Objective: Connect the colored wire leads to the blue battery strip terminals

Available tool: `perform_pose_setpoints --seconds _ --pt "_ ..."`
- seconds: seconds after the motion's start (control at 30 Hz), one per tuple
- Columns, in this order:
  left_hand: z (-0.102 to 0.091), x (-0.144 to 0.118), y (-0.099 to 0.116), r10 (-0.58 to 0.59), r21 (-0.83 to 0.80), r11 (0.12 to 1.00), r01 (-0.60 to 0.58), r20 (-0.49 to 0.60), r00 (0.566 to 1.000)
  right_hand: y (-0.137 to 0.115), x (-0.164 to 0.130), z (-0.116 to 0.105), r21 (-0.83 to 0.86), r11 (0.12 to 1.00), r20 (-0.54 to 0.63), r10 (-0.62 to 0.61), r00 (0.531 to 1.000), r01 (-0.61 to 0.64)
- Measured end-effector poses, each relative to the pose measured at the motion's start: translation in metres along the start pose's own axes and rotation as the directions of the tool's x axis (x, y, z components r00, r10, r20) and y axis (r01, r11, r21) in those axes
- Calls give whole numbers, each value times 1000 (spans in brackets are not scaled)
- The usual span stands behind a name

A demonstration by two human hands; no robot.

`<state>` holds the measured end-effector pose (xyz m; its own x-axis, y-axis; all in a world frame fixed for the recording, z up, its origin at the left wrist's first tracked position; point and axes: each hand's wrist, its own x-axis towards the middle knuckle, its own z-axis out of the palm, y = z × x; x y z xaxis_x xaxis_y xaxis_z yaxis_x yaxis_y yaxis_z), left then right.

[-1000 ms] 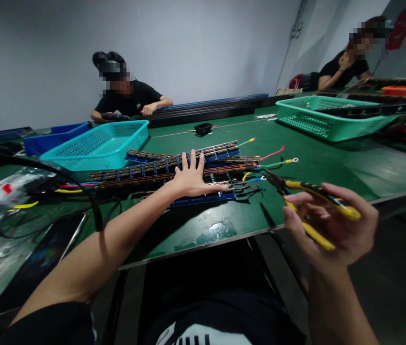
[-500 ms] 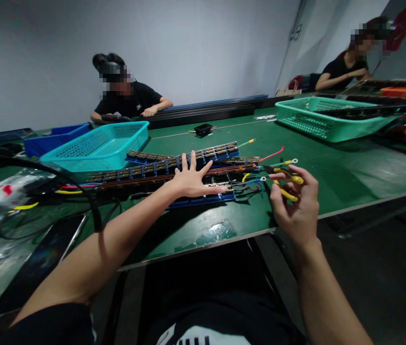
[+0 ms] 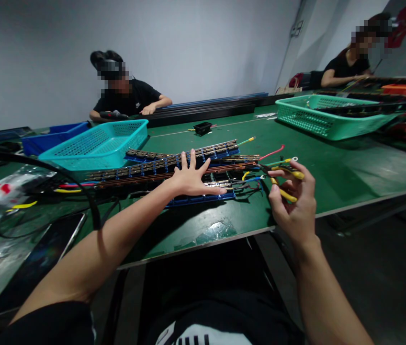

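My left hand (image 3: 190, 178) lies with its fingers spread across a bundle of long blue-and-black rail strips (image 3: 152, 166) with metal bars. Beside its palm run copper-coloured rods (image 3: 220, 166). Held in my right hand (image 3: 298, 211) is a pair of yellow-handled pliers (image 3: 285, 191), the handles spread and the dark jaws pointing left at the wire ends. Close to the jaws are a blue wire with a metal terminal (image 3: 258, 178) and a green-yellow wire with a ring terminal (image 3: 289, 160). A red wire (image 3: 275, 152) curves up behind them. Whether the jaws touch a wire, I cannot tell.
A turquoise basket (image 3: 95, 148) stands behind the strips, and a green basket (image 3: 325, 120) at the right. A small black box (image 3: 202, 128) sits farther back. On the left lie a phone (image 3: 59, 239) and a plastic bag (image 3: 12, 189). Two people work across the table.
The pliers have shifted slightly left and their jaws have come nearer the wire ends. My left hand stays in place on the strips. The view has moved a little.
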<state>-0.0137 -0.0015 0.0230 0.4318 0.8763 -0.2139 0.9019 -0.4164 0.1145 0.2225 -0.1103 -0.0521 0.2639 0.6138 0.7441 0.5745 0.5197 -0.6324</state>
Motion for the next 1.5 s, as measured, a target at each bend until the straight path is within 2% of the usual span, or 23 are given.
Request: perform_pose_setpoints --seconds 0.5,0.67,0.83,1.17,1.5 --pt "-1 -1 0 3 -16 1000 -3 -2 1000 3 2 -2 -94 995 38 29 999 -25" --pt "-1 0 -2 15 -13 1000 -15 -5 1000 7 4 -1 -210 976 124 -24 992 50" --pt "0 0 -2 7 -23 1000 -8 -17 1000 13 2 -2 -220 968 219 -68 973 117" --pt "0 -1 0 -4 6 1000 5 -36 999 10 2 -2 -255 939 270 -161 949 232" --pt "-1 -2 2 -20 43 999 21 -32 999 6 4 -4 -284 922 327 -165 930 263"
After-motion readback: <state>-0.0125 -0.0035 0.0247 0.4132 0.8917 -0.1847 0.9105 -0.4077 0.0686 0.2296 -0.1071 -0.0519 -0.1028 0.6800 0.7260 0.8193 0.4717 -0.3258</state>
